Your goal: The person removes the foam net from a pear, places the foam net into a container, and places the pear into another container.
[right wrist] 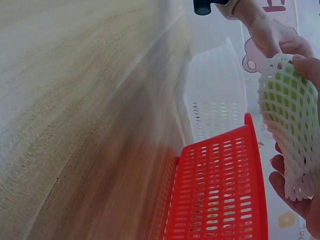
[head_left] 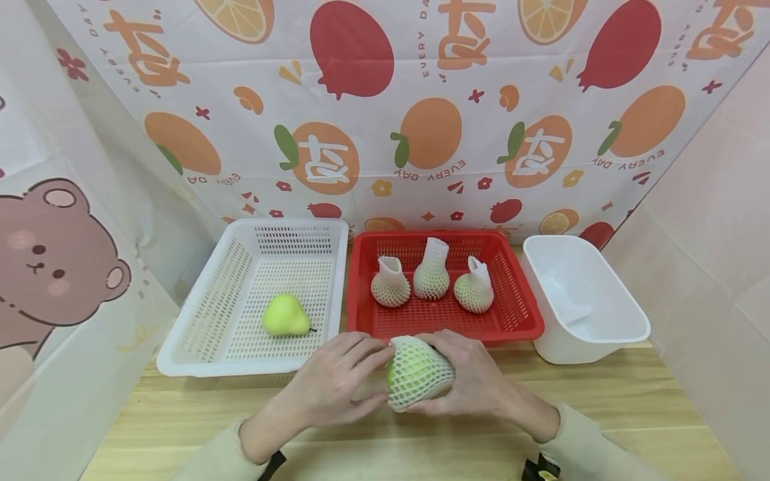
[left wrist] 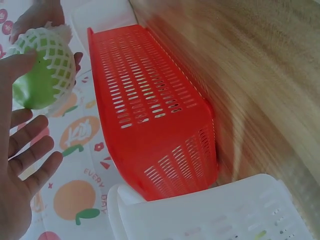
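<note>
The right hand (head_left: 472, 374) grips a green pear (left wrist: 36, 91) through its white foam net (head_left: 422, 374), fingers curled round the mesh. The left hand (head_left: 339, 381) is at the pear's uncovered end; its thumb touches the bare skin, while the other fingers are loosely extended and spread, clasping nothing. The pear is held sideways above the table (head_left: 613, 394), just in front of a red perforated basket (head_left: 430, 319). In that basket three netted pears (head_left: 431, 277) stand in a row, the necks of their nets pointing up. To its left, a white perforated basket (head_left: 225, 369) holds one bare yellow-green pear (head_left: 284, 316) lying on its side. To its right stands a white plastic tub (head_left: 568, 347).
</note>
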`<state>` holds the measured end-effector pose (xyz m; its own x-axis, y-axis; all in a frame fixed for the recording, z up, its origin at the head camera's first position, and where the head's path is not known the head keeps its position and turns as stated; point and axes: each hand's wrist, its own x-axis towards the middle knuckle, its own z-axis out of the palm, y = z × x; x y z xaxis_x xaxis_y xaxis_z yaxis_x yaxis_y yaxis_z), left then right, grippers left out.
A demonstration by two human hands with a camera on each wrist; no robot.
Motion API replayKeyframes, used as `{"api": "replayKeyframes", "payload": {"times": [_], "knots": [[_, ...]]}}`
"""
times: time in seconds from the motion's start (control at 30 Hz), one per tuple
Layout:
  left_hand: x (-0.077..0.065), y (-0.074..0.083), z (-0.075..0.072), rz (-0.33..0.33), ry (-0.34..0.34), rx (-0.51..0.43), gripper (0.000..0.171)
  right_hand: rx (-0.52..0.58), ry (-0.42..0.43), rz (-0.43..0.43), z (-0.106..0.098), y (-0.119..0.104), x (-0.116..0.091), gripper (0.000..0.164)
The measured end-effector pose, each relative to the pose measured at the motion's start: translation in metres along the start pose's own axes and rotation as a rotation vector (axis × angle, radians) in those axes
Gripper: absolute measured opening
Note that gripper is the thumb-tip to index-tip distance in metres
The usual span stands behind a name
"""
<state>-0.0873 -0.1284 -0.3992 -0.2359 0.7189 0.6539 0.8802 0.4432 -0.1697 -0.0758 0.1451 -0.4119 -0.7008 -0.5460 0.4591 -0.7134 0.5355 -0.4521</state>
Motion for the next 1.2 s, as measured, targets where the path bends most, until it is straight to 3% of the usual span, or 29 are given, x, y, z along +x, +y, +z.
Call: {"api": "replayKeyframes", "payload": {"times": [0.53,1.2], "knots": [[0.007,0.003,0.002,-0.045,-0.067,0.032,0.084,-0.049,-0.029,-0.09,0.005,-0.004,0.008,0.086],[0.007,-0.005,0.0,-0.048,0.004,0.021,0.091,-0.116,-0.073,-0.127,-0.018,-0.002,0.017,0.079]]}}
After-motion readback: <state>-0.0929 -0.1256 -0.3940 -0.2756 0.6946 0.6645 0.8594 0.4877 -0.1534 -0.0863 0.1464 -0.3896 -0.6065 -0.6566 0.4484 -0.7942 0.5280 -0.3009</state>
